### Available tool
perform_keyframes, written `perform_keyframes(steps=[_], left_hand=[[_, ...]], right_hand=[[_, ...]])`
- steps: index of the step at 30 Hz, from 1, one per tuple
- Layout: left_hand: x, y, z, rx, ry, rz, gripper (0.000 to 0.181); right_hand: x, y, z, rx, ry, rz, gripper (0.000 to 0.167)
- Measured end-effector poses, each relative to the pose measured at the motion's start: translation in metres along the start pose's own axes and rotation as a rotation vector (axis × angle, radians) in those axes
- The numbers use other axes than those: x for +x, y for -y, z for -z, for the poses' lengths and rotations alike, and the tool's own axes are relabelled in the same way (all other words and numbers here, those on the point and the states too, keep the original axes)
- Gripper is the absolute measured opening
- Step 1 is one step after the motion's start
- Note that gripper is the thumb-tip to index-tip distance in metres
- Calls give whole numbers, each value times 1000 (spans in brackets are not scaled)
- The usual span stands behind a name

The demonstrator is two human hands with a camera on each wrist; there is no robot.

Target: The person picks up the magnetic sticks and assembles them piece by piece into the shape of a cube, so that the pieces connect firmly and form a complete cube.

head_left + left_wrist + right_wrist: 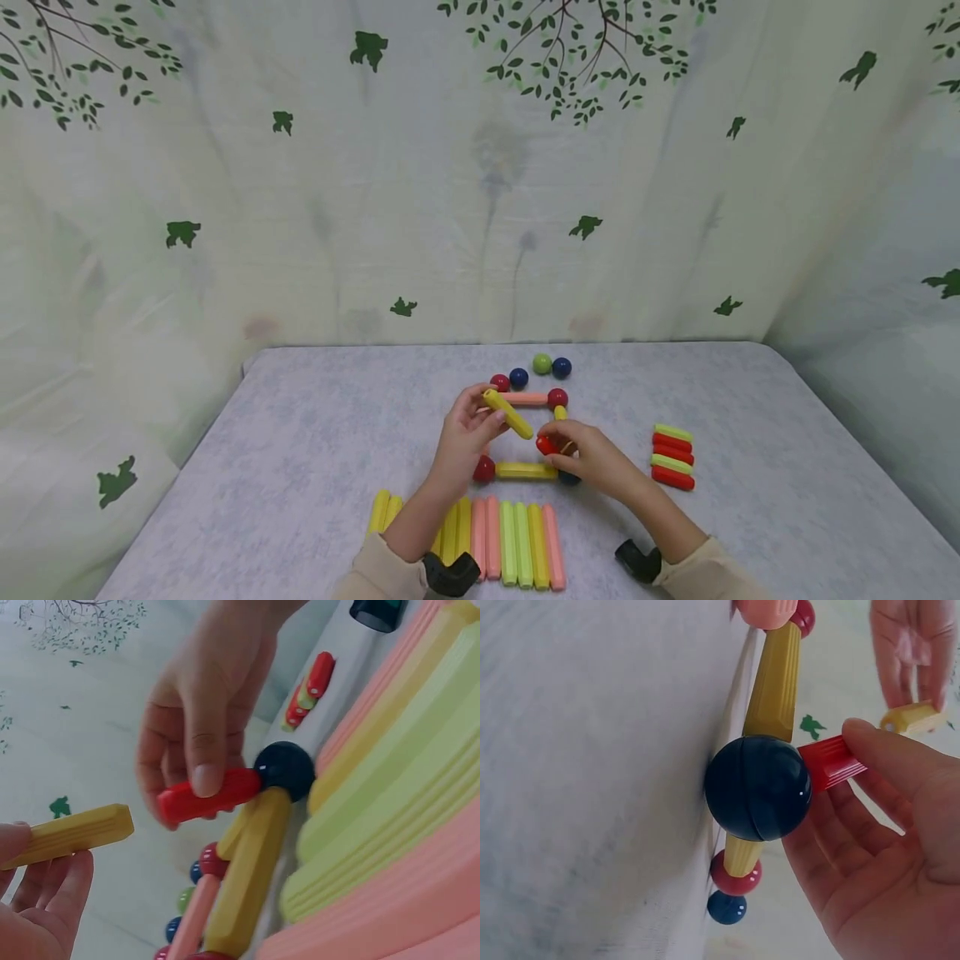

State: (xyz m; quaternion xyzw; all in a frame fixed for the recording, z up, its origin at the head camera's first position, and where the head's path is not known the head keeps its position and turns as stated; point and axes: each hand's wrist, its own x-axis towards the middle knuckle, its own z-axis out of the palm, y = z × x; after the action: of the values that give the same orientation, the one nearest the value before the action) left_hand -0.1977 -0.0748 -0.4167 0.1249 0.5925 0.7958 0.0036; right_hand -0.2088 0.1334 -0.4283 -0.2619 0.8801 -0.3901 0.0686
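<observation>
My left hand (pixel 459 433) pinches a yellow stick (pixel 508 414) by one end, its other end free in the air. With thumb and fingers my right hand (pixel 592 457) grips a short red stick (pixel 210 796), which stands on the dark blue ball (pixel 757 787) at the near right corner of a frame on the table. Yellow sticks (pixel 527 472) and pink sticks (pixel 525 399) joined by red balls (pixel 483 469) form that four-sided frame. Part of its left side is hidden behind my left hand.
Long yellow, pink and green sticks (pixel 516 542) lie side by side at the near edge, partly under my left forearm. Short red and green sticks (pixel 672 457) lie at the right. Loose blue (pixel 519 378) and green balls (pixel 542 363) sit behind the frame.
</observation>
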Motion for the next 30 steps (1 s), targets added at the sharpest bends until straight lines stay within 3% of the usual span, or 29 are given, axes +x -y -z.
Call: perform_keyframes(steps=[9, 13, 17, 19, 21, 24, 26, 30], left_hand=[[1, 16, -4, -49, -20, 18, 43], [0, 16, -3, -28, -51, 3, 45], [2, 16, 0, 27, -51, -21, 43], [3, 16, 4, 130, -60, -24, 42], [5, 13, 9, 300, -62, -17, 42], [7, 11, 18, 597, -53, 32, 44], [8, 11, 23, 736, -27, 95, 51], [9, 15, 30, 850, 57, 217, 62]], right_hand=[[1, -1, -4, 35, -34, -19, 29], [5, 0, -7, 96, -73, -27, 33], [12, 2, -11, 130, -125, 27, 39], [17, 3, -13, 147, -137, 50, 42], [23, 2, -14, 160, -135, 72, 44], [29, 4, -14, 167, -127, 100, 47], [34, 0, -14, 155, -127, 113, 47], [43, -12, -19, 111, -127, 88, 45]])
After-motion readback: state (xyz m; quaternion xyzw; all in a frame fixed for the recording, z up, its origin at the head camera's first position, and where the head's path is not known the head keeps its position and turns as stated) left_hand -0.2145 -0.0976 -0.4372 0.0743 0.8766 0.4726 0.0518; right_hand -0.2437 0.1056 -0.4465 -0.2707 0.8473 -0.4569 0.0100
